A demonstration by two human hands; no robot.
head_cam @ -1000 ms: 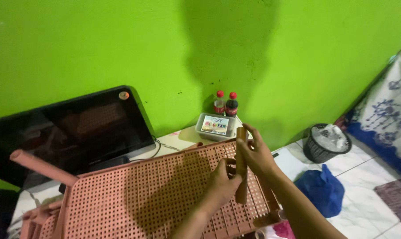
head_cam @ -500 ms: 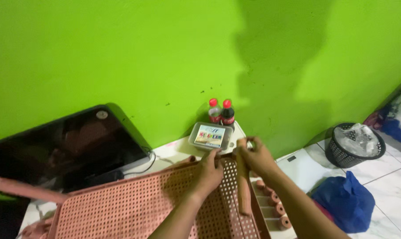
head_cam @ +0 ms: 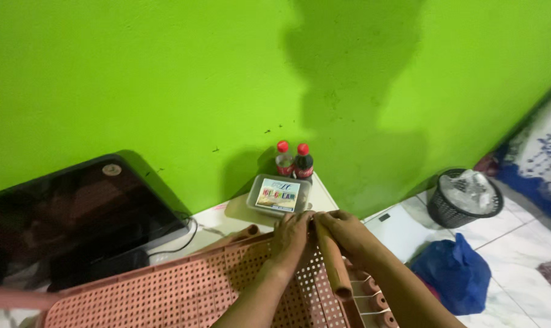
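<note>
A pink tube leg lies along the far right corner of the perforated pink shelf panel. The right hand grips its top; the left hand presses flat beside it. More short tubes sit unfitted below, so assembly looks partway.

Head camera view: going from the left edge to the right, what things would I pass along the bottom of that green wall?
Dark flat screen → lidded grey food tub with two red-capped bottles just behind it → white floor scale → black mesh bin → patterned blue cloth.
</note>
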